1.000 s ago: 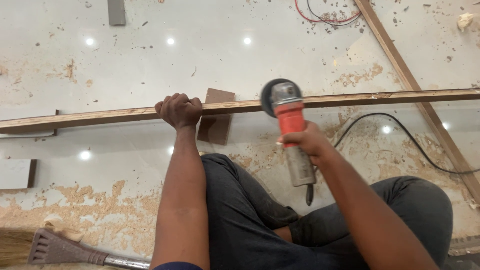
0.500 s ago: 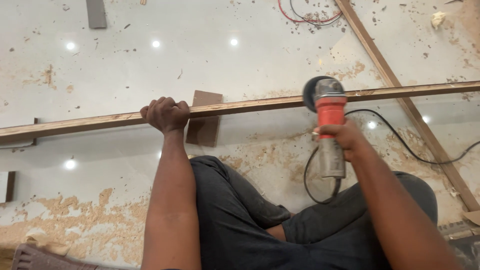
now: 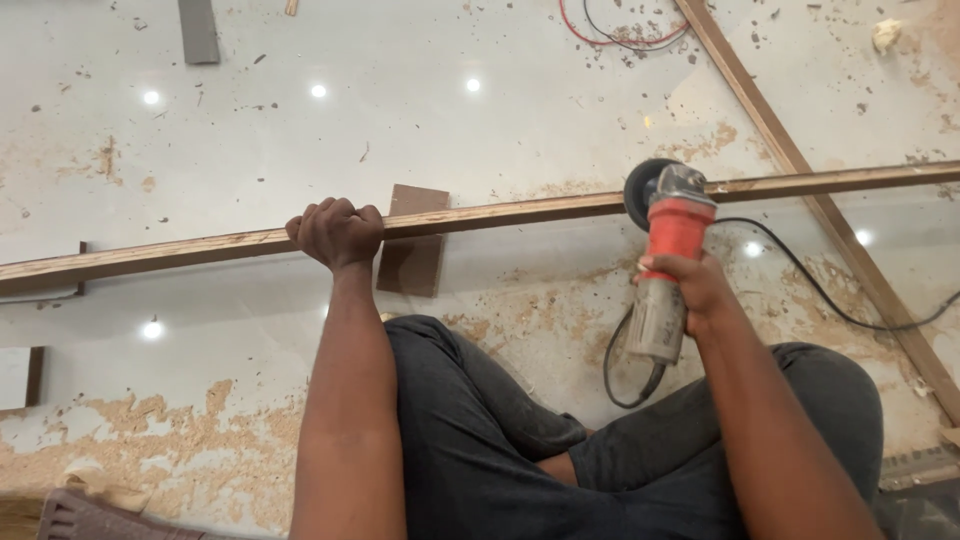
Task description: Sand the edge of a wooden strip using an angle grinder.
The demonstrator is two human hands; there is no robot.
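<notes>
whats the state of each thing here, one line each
long wooden strip: lying across the floor, gripped by left hand
red and grey angle grinder: held in right hand, disc at the strip
black power cord: trailing loose on the floor
brown wooden block: flat under the strip

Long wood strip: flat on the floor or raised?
Raised. The long wood strip rests across a brown block, gripped by the left hand.

Grinder (image 3: 668,240) on strip (image 3: 520,211), block (image 3: 412,262) beneath
</notes>
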